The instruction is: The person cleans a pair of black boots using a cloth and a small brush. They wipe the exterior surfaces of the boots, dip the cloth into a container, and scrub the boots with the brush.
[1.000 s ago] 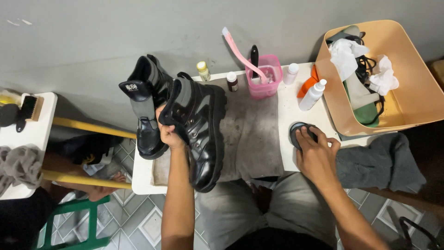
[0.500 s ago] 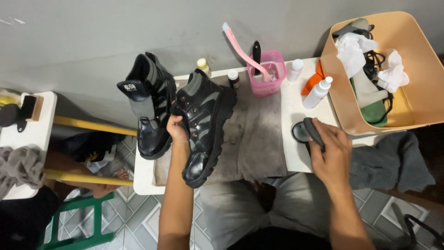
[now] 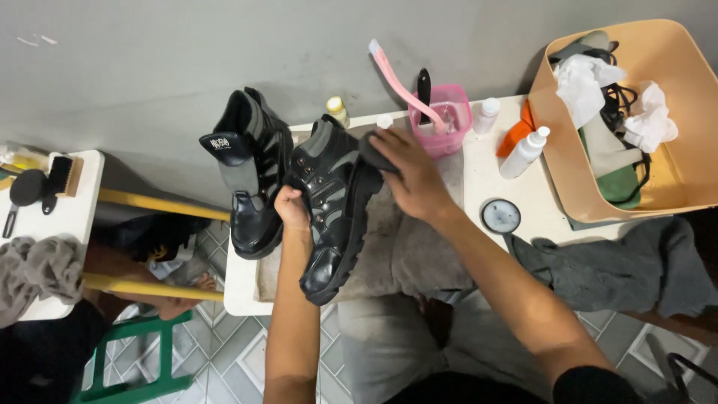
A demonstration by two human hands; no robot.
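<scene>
We grip a black boot (image 3: 334,209) over the grey mat (image 3: 407,247), toe toward us, collar toward the wall. Our left hand (image 3: 292,208) clamps its side; our right hand (image 3: 411,176) pinches a dark cloth (image 3: 372,152) against its collar. Behind, a pink cup (image 3: 449,116) holds brushes; a tan basket (image 3: 673,135) holds rags.

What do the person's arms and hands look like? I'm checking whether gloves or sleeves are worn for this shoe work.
Both are bare. The left hand and right hand wear no gloves, rings or watch that I can see. The forearms are uncovered; a dark short sleeve shows only at the right upper arm.
</scene>
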